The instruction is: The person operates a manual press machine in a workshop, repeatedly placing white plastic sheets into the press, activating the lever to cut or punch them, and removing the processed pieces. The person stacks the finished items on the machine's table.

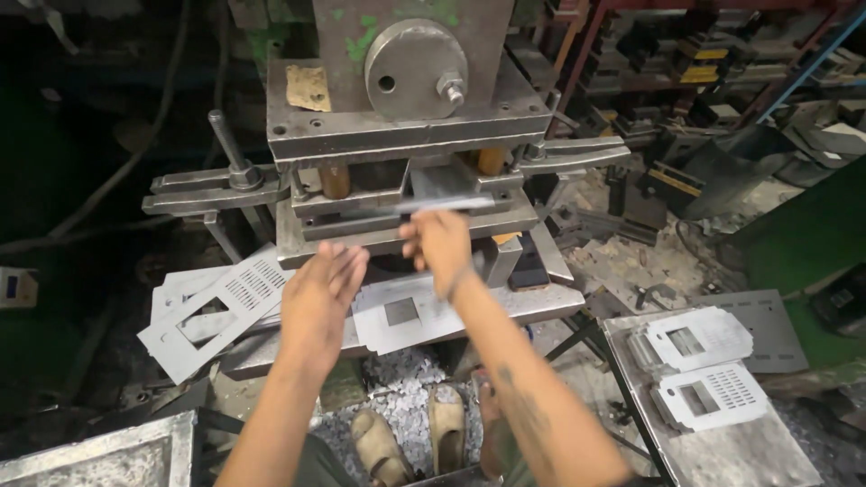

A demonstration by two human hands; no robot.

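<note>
Sheet metal is the story from the head camera: the right hand (437, 242) sits just in front of the press die (406, 203), fingers pinched on the near edge of a thin grey plate (444, 204) that lies flat and motion-blurred at the mouth of the die. The plate looks light and stiff, a flat stamping with little give, and its cut edges are probably sharp, so an edge pinch with fingertips kept outside the die looks like the sensible hold. Bare steel may also be slick if oily; that I cannot tell.

The left hand (320, 293) hovers below and left of the die, palm open, fingers held together and extended, holding nothing. It hangs over a punched plate (401, 314) lying just below the die, with a square window cut in it.

Left of the die, more punched panels (221, 307) fan out in a loose pile. Well to the right of the die, a metal desk (749, 451) carries a stack of finished white blanks (699, 365). Beneath the die, scrap chips (406, 374) cover the floor around the person's sandalled feet (410, 442).
</note>
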